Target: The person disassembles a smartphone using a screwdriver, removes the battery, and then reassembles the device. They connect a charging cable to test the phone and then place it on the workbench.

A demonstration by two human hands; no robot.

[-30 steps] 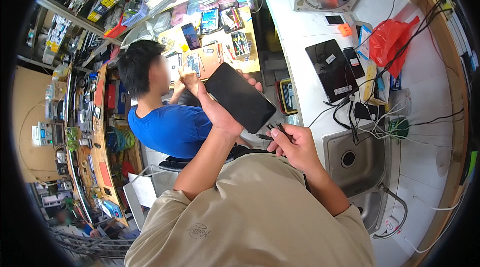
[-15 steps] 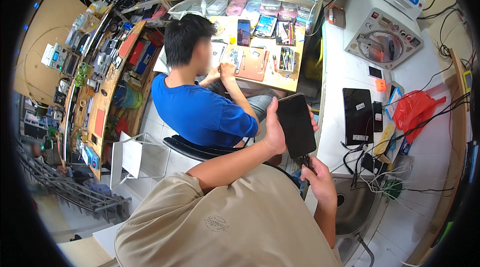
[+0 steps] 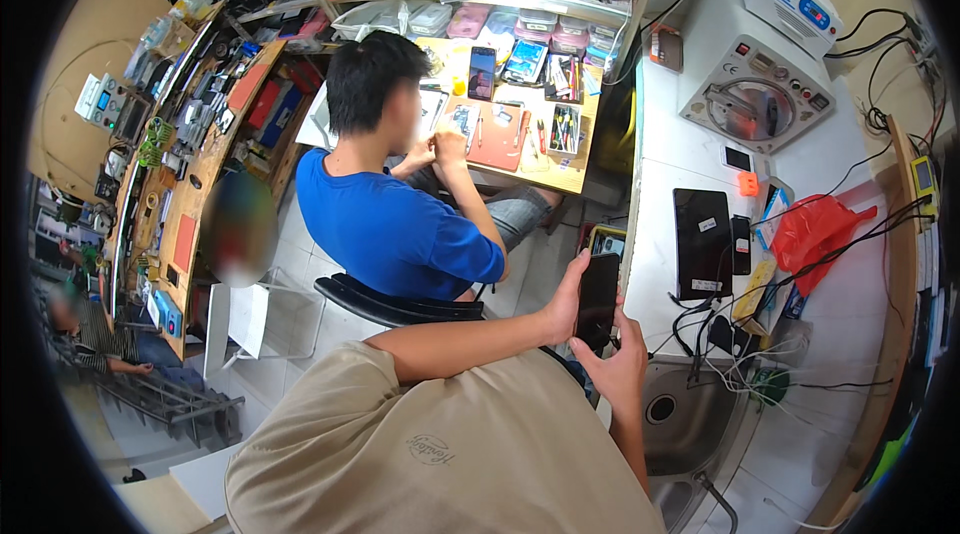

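Note:
My left hand (image 3: 566,302) grips a black phone (image 3: 598,286) upright along its edge, screen dark. At the phone's lower end, my right hand (image 3: 615,359) is closed on a black cable plug (image 3: 611,339), its thumb reaching toward the phone; whether the plug sits in the port is unclear. Right of the phone, on the white counter (image 3: 654,174), lie a black tablet (image 3: 702,244), another black phone (image 3: 740,243) and a tangle of cables (image 3: 735,354), above a steel sink (image 3: 690,424).
A co-worker (image 3: 390,234) in blue sits on a black chair (image 3: 370,304) at a parts-covered desk (image 3: 535,174). A metal machine (image 3: 750,94) and red bag (image 3: 810,234) are on the counter. A white folded stand (image 3: 230,334) and another person (image 3: 100,344) are at left.
Both my hands and the phone have moved lower, the phone turning more edge-on. The right hand came up to its bottom end with the plug. The view has shifted.

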